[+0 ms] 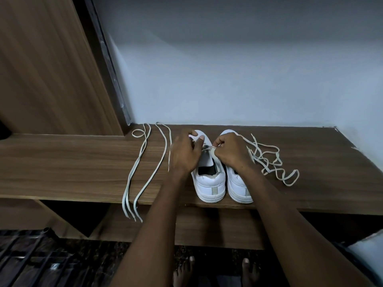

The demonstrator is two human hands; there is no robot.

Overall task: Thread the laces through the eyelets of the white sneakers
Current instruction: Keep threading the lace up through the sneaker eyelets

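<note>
With the left hand point(184, 151) gripping the left sneaker point(207, 175), I'd have the right hand point(230, 151) keep pinching the lace point(267, 160) by its tip and feed it in straight.

Domestic interior, likely a bedroom or hallway corner: wood-laminate table point(83, 162) with an open shelf point(186, 228) below, matching wood-grain cupboard panel point(47, 69) at left, plain pale painted wall point(228, 69), dark speckled stone floor point(99, 264), bare feet point(184, 270) standing on it.

Both forearms reach forward; the left hand point(185, 151) has curled fingers, the right hand point(230, 151) pinches at fingertips.
</note>
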